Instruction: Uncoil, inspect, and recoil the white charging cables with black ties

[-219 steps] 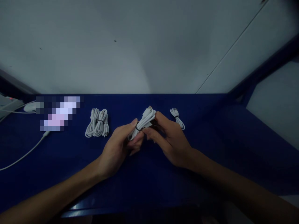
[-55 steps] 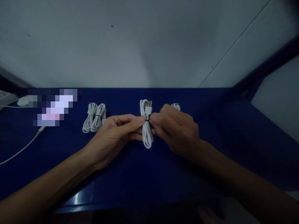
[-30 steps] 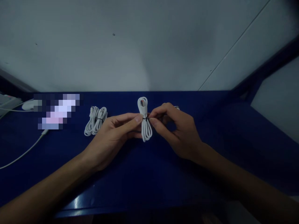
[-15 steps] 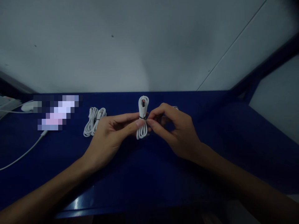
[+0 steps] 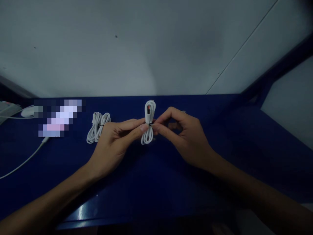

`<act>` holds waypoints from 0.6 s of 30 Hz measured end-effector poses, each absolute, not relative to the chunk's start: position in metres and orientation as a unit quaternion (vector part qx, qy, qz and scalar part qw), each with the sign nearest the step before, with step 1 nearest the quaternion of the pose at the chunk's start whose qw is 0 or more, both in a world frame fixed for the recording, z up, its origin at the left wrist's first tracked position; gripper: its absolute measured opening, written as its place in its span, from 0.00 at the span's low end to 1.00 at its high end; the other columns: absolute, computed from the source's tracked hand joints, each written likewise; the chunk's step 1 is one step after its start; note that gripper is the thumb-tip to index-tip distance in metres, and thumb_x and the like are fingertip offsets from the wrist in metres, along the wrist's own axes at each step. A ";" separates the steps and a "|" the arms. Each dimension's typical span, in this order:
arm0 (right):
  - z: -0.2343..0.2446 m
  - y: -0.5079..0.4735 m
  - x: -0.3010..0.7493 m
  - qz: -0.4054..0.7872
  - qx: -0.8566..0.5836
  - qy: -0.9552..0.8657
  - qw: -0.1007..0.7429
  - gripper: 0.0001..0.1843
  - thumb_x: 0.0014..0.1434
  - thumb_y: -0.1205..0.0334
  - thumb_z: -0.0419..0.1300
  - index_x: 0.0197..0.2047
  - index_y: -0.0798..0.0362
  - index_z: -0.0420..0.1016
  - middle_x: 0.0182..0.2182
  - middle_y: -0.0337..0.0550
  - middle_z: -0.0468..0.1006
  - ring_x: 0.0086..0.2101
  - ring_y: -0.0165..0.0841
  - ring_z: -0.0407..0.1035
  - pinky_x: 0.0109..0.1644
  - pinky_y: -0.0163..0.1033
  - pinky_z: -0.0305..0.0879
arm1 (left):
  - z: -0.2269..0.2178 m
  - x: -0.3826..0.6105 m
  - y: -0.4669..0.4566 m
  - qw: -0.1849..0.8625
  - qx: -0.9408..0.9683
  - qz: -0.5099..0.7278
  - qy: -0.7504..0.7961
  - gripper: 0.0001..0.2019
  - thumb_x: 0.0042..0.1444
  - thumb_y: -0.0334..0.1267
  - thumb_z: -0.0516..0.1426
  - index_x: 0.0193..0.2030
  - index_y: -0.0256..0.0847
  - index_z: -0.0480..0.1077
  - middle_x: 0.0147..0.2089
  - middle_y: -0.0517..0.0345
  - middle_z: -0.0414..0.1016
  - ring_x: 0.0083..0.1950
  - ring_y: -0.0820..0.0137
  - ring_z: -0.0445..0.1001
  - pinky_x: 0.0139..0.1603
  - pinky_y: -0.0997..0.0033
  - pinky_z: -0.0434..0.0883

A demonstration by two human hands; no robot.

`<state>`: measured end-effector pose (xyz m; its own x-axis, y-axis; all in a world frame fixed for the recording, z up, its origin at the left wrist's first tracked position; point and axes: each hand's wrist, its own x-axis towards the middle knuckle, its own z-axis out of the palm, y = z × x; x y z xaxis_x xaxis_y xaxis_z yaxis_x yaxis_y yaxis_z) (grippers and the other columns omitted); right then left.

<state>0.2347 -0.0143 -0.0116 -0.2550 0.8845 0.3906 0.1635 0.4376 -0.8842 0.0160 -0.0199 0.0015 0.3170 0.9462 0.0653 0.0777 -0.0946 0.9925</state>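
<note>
A coiled white cable [image 5: 148, 121], bound at its waist by a thin black tie, is held upright above the blue table [image 5: 156, 182]. My left hand [image 5: 114, 143] pinches the coil's waist from the left with thumb and fingers. From the right, my right hand [image 5: 186, 137] pinches the black tie with its fingertips. A plug end shows inside the top loop. Two more tied white cable bundles [image 5: 97, 126] lie on the table to the left of my left hand.
A loose white cable [image 5: 22, 163] runs across the left of the table, beside a blurred patch and a white object [image 5: 26, 112] at the far left. A pale wall rises behind. The table's front edge [image 5: 93, 222] is near me.
The coil turned from slanted to upright between my fingertips and shifted slightly left. The small bundle at the right is now hidden behind my right hand.
</note>
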 end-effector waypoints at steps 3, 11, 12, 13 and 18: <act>-0.011 -0.013 0.238 0.434 -0.392 -0.657 0.476 0.10 0.67 0.57 0.75 0.41 0.48 0.78 0.37 0.38 0.84 0.34 0.34 0.80 0.31 0.38 0.75 | 0.002 0.017 -0.018 0.534 0.623 0.403 0.405 0.10 0.73 0.43 0.65 0.55 0.50 0.88 0.54 0.54 0.89 0.55 0.58 0.86 0.63 0.59 0.77; -0.012 -0.008 0.239 0.471 -0.360 -0.641 0.488 0.16 0.62 0.63 0.78 0.49 0.50 0.79 0.35 0.35 0.77 0.34 0.29 0.74 0.33 0.33 0.74 | -0.010 0.019 -0.016 0.659 0.522 0.404 0.361 0.12 0.72 0.40 0.65 0.58 0.46 0.86 0.53 0.50 0.90 0.48 0.62 0.88 0.61 0.59 0.81; -0.012 -0.007 0.239 0.476 -0.355 -0.640 0.488 0.18 0.61 0.64 0.78 0.51 0.50 0.79 0.34 0.35 0.77 0.34 0.29 0.74 0.33 0.32 0.74 | -0.010 0.018 -0.016 0.661 0.518 0.401 0.364 0.12 0.72 0.40 0.66 0.58 0.46 0.86 0.53 0.49 0.90 0.49 0.62 0.88 0.60 0.60 0.81; -0.013 -0.007 0.239 0.485 -0.348 -0.637 0.487 0.19 0.61 0.64 0.78 0.52 0.50 0.79 0.34 0.34 0.76 0.33 0.29 0.74 0.32 0.32 0.74 | -0.010 0.018 -0.016 0.657 0.520 0.400 0.372 0.12 0.71 0.41 0.66 0.58 0.46 0.86 0.53 0.49 0.90 0.50 0.61 0.88 0.60 0.60 0.81; -0.012 -0.006 0.240 0.520 -0.328 -0.628 0.476 0.23 0.64 0.62 0.76 0.60 0.49 0.76 0.36 0.36 0.78 0.30 0.28 0.73 0.27 0.31 0.69 | -0.004 0.017 -0.018 0.562 0.591 0.402 0.415 0.12 0.69 0.42 0.68 0.57 0.46 0.86 0.50 0.51 0.90 0.52 0.58 0.87 0.60 0.58 0.79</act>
<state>0.2397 -0.0057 -0.0125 -0.3313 0.9077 0.2575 -0.0838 0.2435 -0.9663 0.0167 -0.0176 -0.0038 0.3319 0.9433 0.0077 0.0394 -0.0220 0.9990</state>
